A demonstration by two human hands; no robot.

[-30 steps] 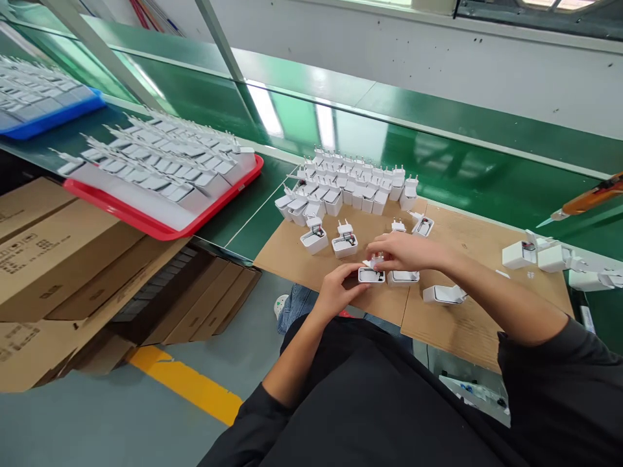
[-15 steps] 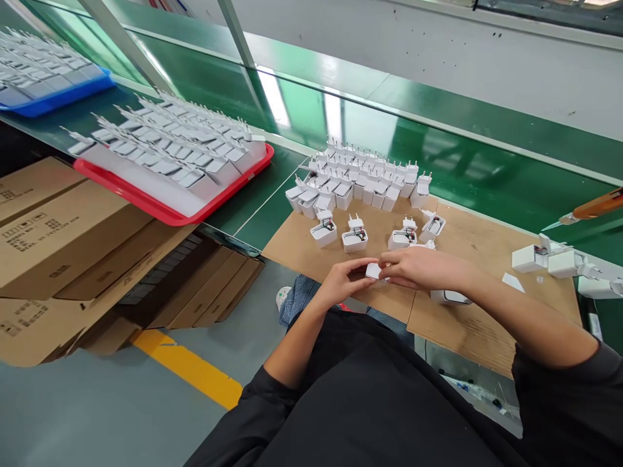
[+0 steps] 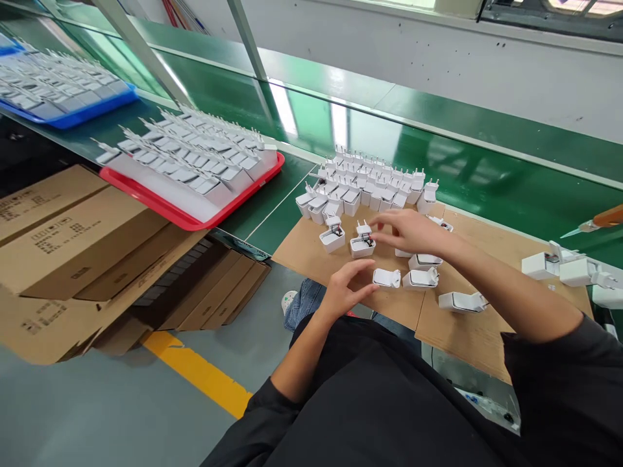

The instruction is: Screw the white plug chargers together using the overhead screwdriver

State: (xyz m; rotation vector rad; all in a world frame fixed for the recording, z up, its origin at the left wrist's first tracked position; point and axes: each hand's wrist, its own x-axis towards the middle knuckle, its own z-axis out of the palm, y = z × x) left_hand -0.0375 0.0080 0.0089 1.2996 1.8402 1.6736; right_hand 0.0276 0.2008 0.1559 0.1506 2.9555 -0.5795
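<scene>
Left hand [image 3: 343,288]: fingers parted, empty, beside a white case [image 3: 386,278], apparently covered, on cardboard [image 3: 302,253] over the desk [image 3: 272,202]. Right hand [image 3: 409,231]: fingers spread at an open case [image 3: 363,246]; contact unclear. Work appears partway, several cases uncovered.

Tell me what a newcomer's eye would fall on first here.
Probably the dense cluster of white plastic plug housings at the back of the brown cardboard. Next, the bright red plastic tray farther left, filled with similar white pieces. Then, in front of the cluster, the bare left hand and right hand, near separate white housings.
</scene>
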